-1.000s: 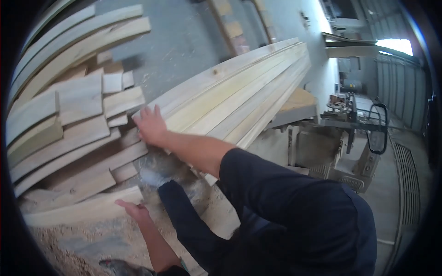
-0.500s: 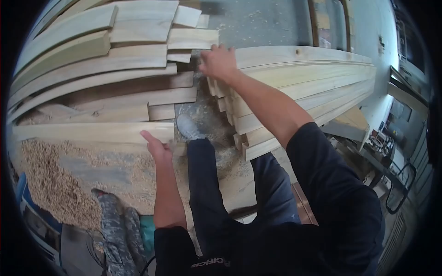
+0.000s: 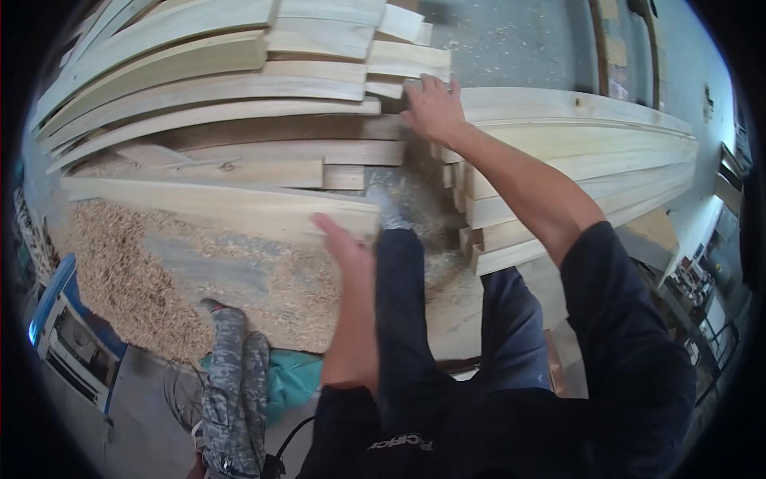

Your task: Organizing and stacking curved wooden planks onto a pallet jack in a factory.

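My left hand point(image 3: 348, 244) grips the right end of a long pale wooden board point(image 3: 215, 207), its thumb on the upper face and the other fingers hidden. The board slopes slightly down toward my hand, above a floor strewn with shavings. My right arm reaches across the right-hand stack of planed boards point(image 3: 558, 148). At that stack's far left corner is my right hand point(image 3: 435, 112), fingers stretched out and a little apart, beside the board ends. Whether its palm presses on the wood cannot be made out.
Uneven boards point(image 3: 311, 80) are piled at upper left. Wood shavings point(image 3: 112, 271) heap at left. A person's camouflage-trousered leg point(image 3: 227, 375) is at lower left, by a green cloth point(image 3: 291, 382) and a blue-framed machine point(image 3: 76, 343). My foot point(image 3: 387, 209) stands between the stacks.
The view has swung left, so the scene sits farther right. The board in my left hand slants more. Both hands stay at nearly the same places on the wood.
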The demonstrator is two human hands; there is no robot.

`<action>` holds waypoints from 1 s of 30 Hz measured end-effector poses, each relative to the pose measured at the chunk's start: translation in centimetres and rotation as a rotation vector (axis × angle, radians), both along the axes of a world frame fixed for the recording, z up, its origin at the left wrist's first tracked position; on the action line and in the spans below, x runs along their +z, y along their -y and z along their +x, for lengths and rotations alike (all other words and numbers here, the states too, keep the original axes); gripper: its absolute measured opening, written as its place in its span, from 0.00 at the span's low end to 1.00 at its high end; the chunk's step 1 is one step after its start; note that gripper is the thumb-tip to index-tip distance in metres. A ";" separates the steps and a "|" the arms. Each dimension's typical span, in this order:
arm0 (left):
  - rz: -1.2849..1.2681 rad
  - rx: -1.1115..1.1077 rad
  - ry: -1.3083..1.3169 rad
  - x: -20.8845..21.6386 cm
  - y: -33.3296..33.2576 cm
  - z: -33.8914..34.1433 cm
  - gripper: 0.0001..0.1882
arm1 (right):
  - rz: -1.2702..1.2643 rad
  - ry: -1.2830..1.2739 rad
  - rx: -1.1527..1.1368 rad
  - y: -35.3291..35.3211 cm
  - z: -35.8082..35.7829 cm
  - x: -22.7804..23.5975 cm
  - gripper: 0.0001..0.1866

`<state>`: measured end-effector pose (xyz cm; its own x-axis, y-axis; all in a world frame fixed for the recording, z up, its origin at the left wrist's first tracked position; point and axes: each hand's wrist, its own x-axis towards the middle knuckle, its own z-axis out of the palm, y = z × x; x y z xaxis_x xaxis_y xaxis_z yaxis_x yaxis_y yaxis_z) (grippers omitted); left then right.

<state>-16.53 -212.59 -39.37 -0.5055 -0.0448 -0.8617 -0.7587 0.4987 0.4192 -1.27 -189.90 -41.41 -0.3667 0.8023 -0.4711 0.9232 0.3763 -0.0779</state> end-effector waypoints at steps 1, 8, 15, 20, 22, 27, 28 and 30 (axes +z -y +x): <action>0.047 0.098 -0.009 1.0 0.1 2.0 0.45 | -0.084 -0.194 0.022 0.7 -2.0 1.1 0.28; 0.573 -1.192 -0.086 12.7 6.8 19.2 0.24 | -0.918 -0.599 0.102 5.9 -17.9 9.4 0.50; 1.175 -1.637 -0.219 20.7 2.2 14.0 0.13 | -0.600 -0.303 0.034 8.7 -3.6 13.5 0.48; 0.879 -1.707 -1.160 16.9 -7.4 -11.3 0.21 | -0.575 -0.056 0.017 10.2 13.7 22.6 0.45; 0.671 -2.076 -1.117 13.9 -10.3 -17.7 0.31 | -0.473 -0.041 0.028 10.8 19.9 27.4 0.41; 0.554 -2.417 -0.881 10.7 -12.7 -18.9 0.41 | -0.263 -0.049 0.059 11.3 32.1 36.1 0.35; 0.539 -2.416 -0.858 10.6 -13.0 -18.0 0.42 | -0.235 -0.039 0.081 11.2 34.1 36.9 0.35; 0.448 -2.406 -0.842 10.6 -13.6 -15.8 0.43 | -0.182 -0.082 0.110 11.0 37.7 36.7 0.34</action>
<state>-32.30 -198.95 -28.78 0.4851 0.7840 -0.3873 0.8457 -0.3080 0.4358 36.43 -200.88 -4.72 -0.4901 0.6599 -0.5695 0.8654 0.4467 -0.2271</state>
